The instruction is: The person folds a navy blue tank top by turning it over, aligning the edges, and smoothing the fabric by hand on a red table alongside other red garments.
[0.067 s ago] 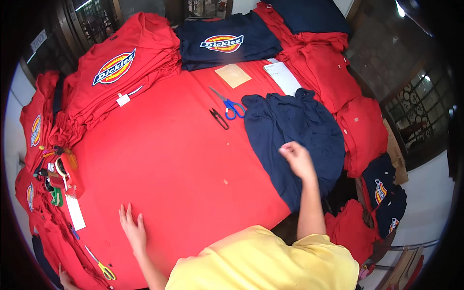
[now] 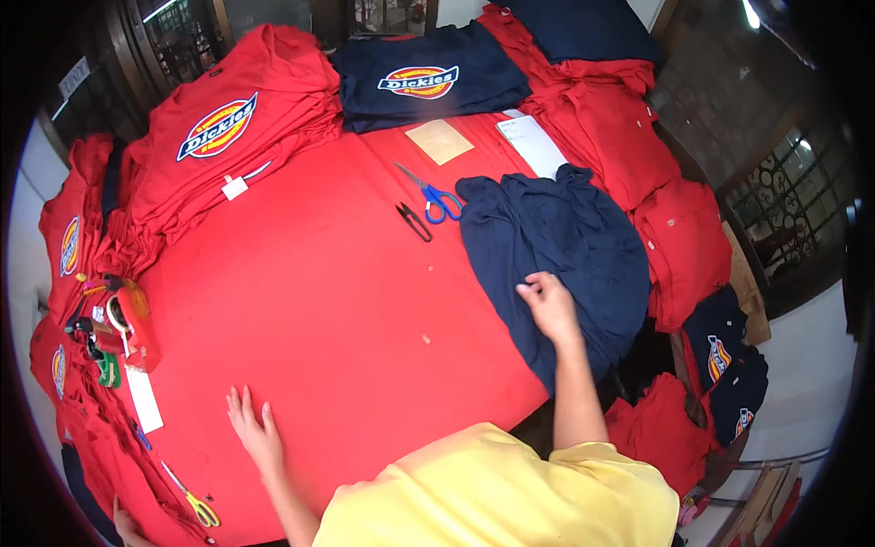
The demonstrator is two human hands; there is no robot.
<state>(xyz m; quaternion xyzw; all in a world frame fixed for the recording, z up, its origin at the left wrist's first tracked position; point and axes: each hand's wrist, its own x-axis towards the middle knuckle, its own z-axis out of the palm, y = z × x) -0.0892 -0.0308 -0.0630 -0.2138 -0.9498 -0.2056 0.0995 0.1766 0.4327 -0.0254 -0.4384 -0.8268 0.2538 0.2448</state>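
Observation:
My left hand (image 2: 256,434) lies flat on the red table surface (image 2: 310,301), fingers spread, holding nothing. Over a crumpled navy garment (image 2: 592,237) at the table's right side is my right hand (image 2: 553,308). Its fingers are bent, with the thumb a little apart, and nothing shows in them. Whether the fingertips touch the cloth I cannot tell. Just left of the garment are blue-handled scissors (image 2: 441,206) and small black thread snips (image 2: 414,221).
Folded red shirts (image 2: 246,82) and navy shirts (image 2: 428,55) are piled at the back; more red garments (image 2: 611,137) line the right. A tape dispenser (image 2: 137,324) and yellow-handled scissors (image 2: 202,512) are on the left. Another person's hand (image 2: 128,524) shows at lower left.
My right hand has shifted slightly left and down over the navy garment. My left hand remains flat on the table in nearly the same place.

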